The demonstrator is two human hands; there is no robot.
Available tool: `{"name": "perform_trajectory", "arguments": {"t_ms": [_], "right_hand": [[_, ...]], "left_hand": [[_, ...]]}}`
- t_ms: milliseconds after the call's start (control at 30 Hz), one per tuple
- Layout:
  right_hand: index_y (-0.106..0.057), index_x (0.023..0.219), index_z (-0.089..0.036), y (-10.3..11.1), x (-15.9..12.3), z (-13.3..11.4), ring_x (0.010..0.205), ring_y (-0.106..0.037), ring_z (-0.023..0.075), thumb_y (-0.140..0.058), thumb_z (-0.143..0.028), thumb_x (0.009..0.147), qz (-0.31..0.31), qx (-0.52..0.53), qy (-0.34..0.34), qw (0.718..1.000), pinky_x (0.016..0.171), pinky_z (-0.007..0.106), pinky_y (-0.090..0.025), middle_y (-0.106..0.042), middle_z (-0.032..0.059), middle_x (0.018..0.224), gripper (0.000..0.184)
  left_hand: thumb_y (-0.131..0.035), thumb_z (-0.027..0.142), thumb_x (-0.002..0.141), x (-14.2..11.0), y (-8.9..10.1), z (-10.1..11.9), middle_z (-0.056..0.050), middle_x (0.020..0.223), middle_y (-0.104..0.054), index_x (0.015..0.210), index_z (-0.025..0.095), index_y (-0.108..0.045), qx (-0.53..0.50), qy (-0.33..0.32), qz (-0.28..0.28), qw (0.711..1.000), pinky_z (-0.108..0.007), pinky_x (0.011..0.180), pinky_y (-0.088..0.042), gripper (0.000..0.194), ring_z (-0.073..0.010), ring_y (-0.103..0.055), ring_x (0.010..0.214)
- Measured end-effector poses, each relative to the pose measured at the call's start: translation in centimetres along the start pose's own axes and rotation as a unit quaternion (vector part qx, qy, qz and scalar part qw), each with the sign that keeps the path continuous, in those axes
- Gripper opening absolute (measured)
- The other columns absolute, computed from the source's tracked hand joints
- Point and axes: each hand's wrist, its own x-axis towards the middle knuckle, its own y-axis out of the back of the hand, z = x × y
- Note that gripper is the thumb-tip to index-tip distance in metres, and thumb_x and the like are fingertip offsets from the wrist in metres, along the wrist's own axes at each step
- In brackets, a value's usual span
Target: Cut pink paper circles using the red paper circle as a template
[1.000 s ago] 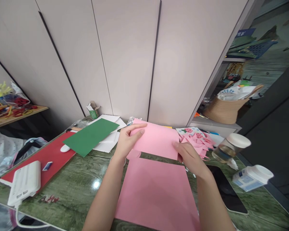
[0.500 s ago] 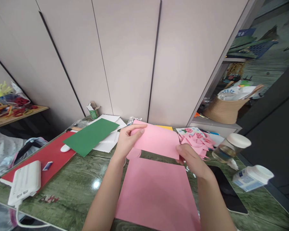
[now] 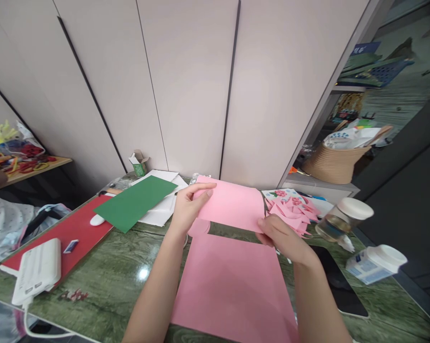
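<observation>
Writing: no brand legible. Small green-and-white box point(image 3: 139, 164) at the back has light print on its green face, too small to read. White bottle point(image 3: 375, 264) at far right has a blue-and-white label, blurred. Marks on the white power bank point(image 3: 39, 269) can't be made out.

Hands: both narrow, both holding the same upper pink sheet point(image 3: 232, 205). Left hand point(image 3: 191, 206) pinches its left edge, thumb on top, index finger stretched along the far part. Right hand point(image 3: 281, 233) pinches the near right corner, thumb on top, fingers underneath. Sheet bows toward its right side, just beyond a lower pink sheet point(image 3: 232, 286) lying flat on the green tabletop point(image 3: 129, 267) between the forearms. Strip of tabletop shows between the two sheets.

Around: pink cut pieces point(image 3: 293, 212) piled just beyond the right hand, partly over a floral print. Lidded jar point(image 3: 336, 221) with yellowish contents to their right, tilted in view by the lens. Black phone point(image 3: 338, 281) near the right forearm, which hides part of it. Left side: green sheet point(image 3: 136, 202) overlaps white papers point(image 3: 161, 212) and a red sheet point(image 3: 86, 228); blue-and-white eraser point(image 3: 71, 246) lies on the red. Power bank sits at its near end, white cable point(image 3: 46, 335) plugged in. Another person's spotted clothing point(image 3: 9, 214) at far left. Woven basket point(image 3: 332, 164) on the shelf at right.
</observation>
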Motion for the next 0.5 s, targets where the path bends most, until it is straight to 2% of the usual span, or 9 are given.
{"name": "perform_trajectory", "arguments": {"t_ms": [200,333,400,500], "right_hand": [[-0.036,0.048,-0.019,-0.2,0.0,-0.4,0.045,-0.032,0.0091,-0.03,-0.041,0.094,0.021,-0.049,0.005,0.999,0.05,0.024,-0.028,-0.034,-0.0045,0.046,0.052],[-0.047,0.048,-0.018,-0.1,-0.3,-0.6,0.046,-0.037,0.0095,-0.033,-0.039,0.093,0.014,-0.068,0.016,0.997,0.05,0.024,-0.031,-0.039,-0.0033,0.046,0.053],[-0.059,0.055,-0.018,0.1,-0.5,-0.8,0.047,-0.042,0.0099,-0.033,-0.037,0.094,-0.011,-0.077,0.016,0.997,0.051,0.023,-0.034,-0.043,-0.0027,0.048,0.051],[-0.062,0.064,-0.018,0.2,-0.6,-1.2,0.053,-0.047,0.0118,-0.036,-0.037,0.093,-0.006,-0.129,0.007,0.992,0.054,0.024,-0.036,-0.049,-0.0012,0.055,0.043]], "left_hand": [[-0.064,0.033,0.073,0.0,0.1,0.1,-0.006,0.101,-0.068,0.09,0.019,-0.07,-0.003,0.002,-0.011,1.0,-0.032,0.082,-0.045,0.023,-0.0226,-0.059,0.098],[-0.057,0.038,0.078,0.5,0.7,0.0,-0.008,0.116,-0.062,0.117,0.022,-0.057,0.019,0.023,-0.057,0.998,-0.032,0.081,-0.047,0.042,-0.0216,-0.059,0.1],[-0.052,0.041,0.081,0.8,1.2,-0.5,-0.01,0.12,-0.059,0.129,0.024,-0.045,0.079,0.037,-0.091,0.992,-0.035,0.083,-0.046,0.051,-0.0217,-0.059,0.101],[-0.053,0.046,0.079,1.2,1.8,-1.7,-0.011,0.136,-0.046,0.132,0.024,-0.042,0.25,0.024,-0.067,0.966,-0.042,0.095,-0.039,0.058,-0.0267,-0.049,0.117]]}}
